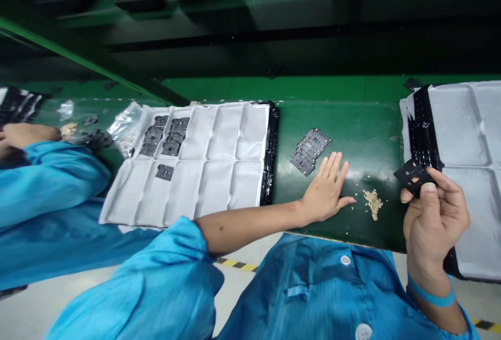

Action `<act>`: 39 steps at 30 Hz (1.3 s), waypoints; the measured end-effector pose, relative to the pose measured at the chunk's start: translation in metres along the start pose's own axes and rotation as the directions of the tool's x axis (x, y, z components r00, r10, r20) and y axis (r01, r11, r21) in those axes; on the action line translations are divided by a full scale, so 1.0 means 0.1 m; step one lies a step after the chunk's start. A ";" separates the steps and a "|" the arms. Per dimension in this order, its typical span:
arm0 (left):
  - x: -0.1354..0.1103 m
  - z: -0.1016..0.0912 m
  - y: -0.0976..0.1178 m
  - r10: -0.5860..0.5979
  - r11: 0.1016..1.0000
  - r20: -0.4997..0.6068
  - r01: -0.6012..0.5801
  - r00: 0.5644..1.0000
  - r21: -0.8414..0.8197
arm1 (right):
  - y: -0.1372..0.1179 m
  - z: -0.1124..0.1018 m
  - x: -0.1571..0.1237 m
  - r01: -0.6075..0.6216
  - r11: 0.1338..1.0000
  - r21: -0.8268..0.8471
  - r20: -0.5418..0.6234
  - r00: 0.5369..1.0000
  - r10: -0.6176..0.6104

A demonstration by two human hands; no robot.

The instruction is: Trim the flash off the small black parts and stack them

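My left hand (326, 191) lies flat on the green tabletop (364, 136), its fingers stretched out. Just beyond its fingertips is an overlapping row of thin black plates (311, 151) with small cut-outs. My right hand (434, 214) is raised at the right and pinches a black plate (410, 177) with square holes between thumb and fingers. A small heap of pale beige bits (373, 203) sits on the tabletop between my two hands. What the bits are, I cannot make out.
A stack of trays with a white top (223, 141) stands at the left, holding several black plates (175, 136). Another white-topped tray stack (465, 120) is at the right. At far left are a co-worker's hand (31, 135), a clear plastic bag (127, 126) and loose black parts (96, 139).
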State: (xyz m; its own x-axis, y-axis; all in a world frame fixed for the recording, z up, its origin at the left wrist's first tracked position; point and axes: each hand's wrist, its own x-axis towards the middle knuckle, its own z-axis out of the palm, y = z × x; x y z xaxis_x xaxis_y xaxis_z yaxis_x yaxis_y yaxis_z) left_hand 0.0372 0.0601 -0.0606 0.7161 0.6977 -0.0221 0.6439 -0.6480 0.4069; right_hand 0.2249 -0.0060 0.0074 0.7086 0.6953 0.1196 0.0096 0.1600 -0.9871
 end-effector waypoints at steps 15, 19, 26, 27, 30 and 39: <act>-0.05 -0.70 0.11 -0.076 0.575 -0.096 -0.035 0.993 -0.817 | -0.03 0.09 -0.14 -0.026 0.961 -0.274 0.285 0.952 0.107; -0.13 -0.87 0.19 -0.136 0.497 -0.029 0.043 0.990 -0.866 | -0.07 0.21 -0.17 0.013 0.962 -0.274 0.391 0.915 0.099; -0.24 -0.89 0.15 -0.145 0.665 -0.160 -0.023 0.976 -0.746 | -0.04 0.30 -0.23 -0.114 0.979 -0.170 0.468 0.865 0.182; -0.25 -0.89 0.14 -0.134 0.687 -0.176 -0.037 0.975 -0.726 | -0.02 0.32 -0.24 -0.128 0.979 -0.161 0.460 0.868 0.189; -0.27 -0.90 0.12 -0.103 0.739 -0.210 -0.066 0.972 -0.671 | 0.02 0.36 -0.25 -0.143 0.979 -0.148 0.429 0.882 0.194; -0.26 -0.90 0.07 -0.121 0.688 -0.175 -0.044 0.977 -0.725 | 0.10 0.43 -0.22 -0.138 0.975 -0.173 0.420 0.885 0.200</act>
State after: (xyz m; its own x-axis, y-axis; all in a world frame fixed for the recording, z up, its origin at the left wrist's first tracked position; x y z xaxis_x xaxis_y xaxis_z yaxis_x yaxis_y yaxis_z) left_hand -0.0013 0.0655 0.0251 0.5744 0.8138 0.0887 0.2155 -0.2549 0.9427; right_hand 0.1789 0.0100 -0.0009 0.3325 0.9420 -0.0465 0.0339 -0.0612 -0.9976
